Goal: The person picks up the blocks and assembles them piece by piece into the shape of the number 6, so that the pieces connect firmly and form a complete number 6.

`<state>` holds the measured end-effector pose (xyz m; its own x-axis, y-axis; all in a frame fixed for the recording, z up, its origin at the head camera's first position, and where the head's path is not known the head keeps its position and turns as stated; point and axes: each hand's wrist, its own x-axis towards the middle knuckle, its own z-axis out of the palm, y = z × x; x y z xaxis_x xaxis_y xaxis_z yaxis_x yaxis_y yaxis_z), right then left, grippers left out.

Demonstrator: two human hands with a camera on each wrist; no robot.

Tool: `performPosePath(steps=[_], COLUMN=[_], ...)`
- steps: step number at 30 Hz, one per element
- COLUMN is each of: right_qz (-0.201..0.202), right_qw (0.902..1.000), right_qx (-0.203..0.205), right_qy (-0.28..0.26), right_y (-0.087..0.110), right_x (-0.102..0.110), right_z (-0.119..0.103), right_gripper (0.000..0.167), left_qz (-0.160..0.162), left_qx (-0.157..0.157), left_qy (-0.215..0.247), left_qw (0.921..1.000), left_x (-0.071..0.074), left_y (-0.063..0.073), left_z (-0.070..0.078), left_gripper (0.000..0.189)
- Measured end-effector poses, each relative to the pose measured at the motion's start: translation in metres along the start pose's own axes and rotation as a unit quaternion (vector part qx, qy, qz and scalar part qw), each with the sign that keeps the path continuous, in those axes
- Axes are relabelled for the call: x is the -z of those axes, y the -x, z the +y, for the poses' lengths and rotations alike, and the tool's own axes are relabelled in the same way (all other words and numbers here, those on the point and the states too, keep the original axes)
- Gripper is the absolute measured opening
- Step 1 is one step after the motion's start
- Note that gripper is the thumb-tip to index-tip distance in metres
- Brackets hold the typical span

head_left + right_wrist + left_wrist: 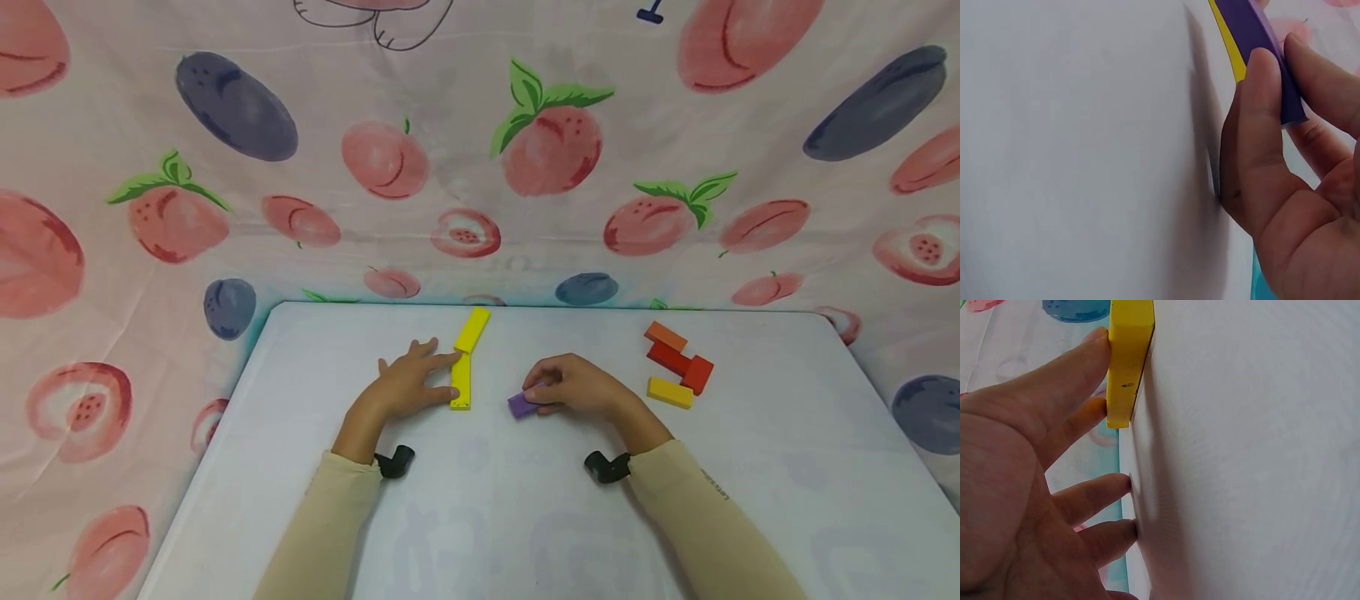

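Note:
Two yellow blocks lie almost end to end on the white table, the farther one angled to the right. My left hand is spread beside them, thumb and index fingertips on the nearer block and the index close to where the two meet. In the left wrist view, the thumb rests against a yellow block, while the other fingers stand apart. To their right, my right hand pinches a purple block between thumb and fingers; the right wrist view shows this purple block tilted, partly covered by the thumb.
At the back right of the white table lie an orange block, two red blocks and another yellow block, close together. A fruit-print cloth hangs behind the table's far edge.

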<state>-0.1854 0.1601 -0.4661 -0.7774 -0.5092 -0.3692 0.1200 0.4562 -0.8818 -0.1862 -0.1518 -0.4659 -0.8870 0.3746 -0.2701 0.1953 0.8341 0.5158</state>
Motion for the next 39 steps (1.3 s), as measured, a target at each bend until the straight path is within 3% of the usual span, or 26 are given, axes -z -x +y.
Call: performPosePath(steps=[12,19,28,33,39], right_qz=[0.007,0.042,0.076,0.098,0.120], right_qw=[0.9988,0.9977,0.9958,0.9922,0.9867], right_qx=[-0.037,-0.053,-0.052,-0.052,-0.078], right_qy=[-0.033,0.004,0.006,0.056,0.077], right_y=[-0.008,-0.010,-0.015,-0.018,-0.020], right_x=[-0.012,-0.020,-0.028,-0.033,-0.037], right_z=[-0.004,-0.006,-0.008,-0.013,-0.016], right_gripper=[0.032,0.027,0.027,0.025,0.023], left_qz=[0.004,0.002,0.002,0.004,0.004], left_qx=[-0.002,-0.002,0.003,0.003,0.004], left_qy=[0.002,0.004,0.000,-0.003,-0.007], left_qw=[1.0000,1.0000,1.0000,1.0000,1.0000], left_x=[-0.001,-0.002,-0.002,-0.002,-0.003], left_y=[0.000,0.000,0.000,-0.001,-0.002], left_z=[-0.001,-0.002,-0.002,-0.002,-0.003], left_gripper=[0.063,0.063,0.063,0.063,0.063])
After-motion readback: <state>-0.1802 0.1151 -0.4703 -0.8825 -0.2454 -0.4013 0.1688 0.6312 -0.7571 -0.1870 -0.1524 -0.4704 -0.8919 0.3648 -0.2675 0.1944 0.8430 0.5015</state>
